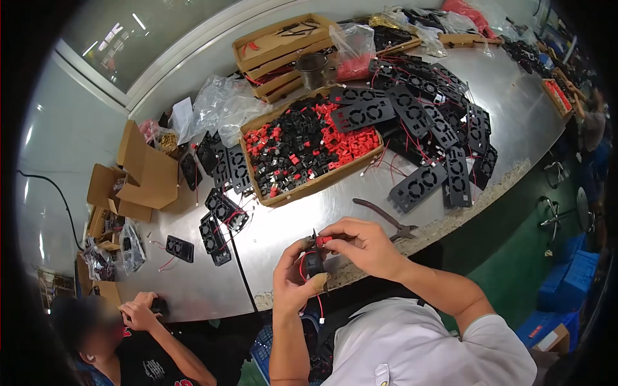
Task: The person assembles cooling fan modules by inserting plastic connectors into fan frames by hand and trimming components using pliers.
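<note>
My left hand (297,276) is closed round a black fan part (313,262) with red wires, held at the table's front edge; a white plug hangs below it. A tan covering shows on the thumb. At the part's upper end, my right hand (357,243) pinches a small red connector (323,240) against it. Behind my hands is a cardboard tray (309,189) of loose red and black connectors. Pliers (386,217) with dark handles lie just beyond my right hand.
Black fan panels (418,186) with wires are heaped at the right. More fan units (215,238) lie left of the tray. An open cardboard box (148,183) and plastic bags (225,106) stand farther left. A co-worker (154,347) sits at the lower left, hands on a black part.
</note>
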Demonstrator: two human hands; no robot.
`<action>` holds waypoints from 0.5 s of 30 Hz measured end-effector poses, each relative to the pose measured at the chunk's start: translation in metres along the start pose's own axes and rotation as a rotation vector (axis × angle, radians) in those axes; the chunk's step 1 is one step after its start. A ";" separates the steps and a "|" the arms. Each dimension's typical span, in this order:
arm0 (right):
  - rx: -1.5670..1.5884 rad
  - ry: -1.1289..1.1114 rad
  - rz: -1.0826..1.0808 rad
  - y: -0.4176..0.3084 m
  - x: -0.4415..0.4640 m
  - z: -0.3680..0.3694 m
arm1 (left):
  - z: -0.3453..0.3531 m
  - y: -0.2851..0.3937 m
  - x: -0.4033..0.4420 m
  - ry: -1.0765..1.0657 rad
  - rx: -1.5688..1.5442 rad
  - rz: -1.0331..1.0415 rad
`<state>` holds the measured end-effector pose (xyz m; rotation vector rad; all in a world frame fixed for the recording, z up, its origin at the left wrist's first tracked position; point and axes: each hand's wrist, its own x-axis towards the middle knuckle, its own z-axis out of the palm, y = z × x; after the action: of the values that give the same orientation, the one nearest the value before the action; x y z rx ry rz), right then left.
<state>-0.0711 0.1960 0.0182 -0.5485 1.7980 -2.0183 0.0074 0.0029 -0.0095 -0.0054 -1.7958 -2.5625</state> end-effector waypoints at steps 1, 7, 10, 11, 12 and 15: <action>0.032 0.013 0.008 0.000 -0.001 0.001 | 0.002 0.001 0.001 -0.007 -0.004 -0.013; 0.214 -0.019 0.083 0.002 -0.004 0.003 | 0.004 0.009 0.000 -0.031 0.000 -0.084; 0.003 -0.041 -0.043 0.000 -0.006 0.000 | 0.001 0.009 -0.001 -0.018 0.021 -0.127; -0.001 -0.050 -0.084 0.004 -0.007 0.000 | 0.001 0.010 -0.001 -0.036 0.004 -0.122; -0.005 -0.059 -0.124 0.006 -0.008 -0.001 | 0.002 0.012 -0.002 -0.053 -0.013 -0.119; 0.228 -0.099 -0.022 0.007 -0.008 -0.003 | 0.003 0.015 -0.003 -0.073 -0.009 -0.140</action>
<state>-0.0654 0.2016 0.0105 -0.5894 1.4861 -2.1349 0.0107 0.0006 0.0061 0.0284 -1.8738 -2.6990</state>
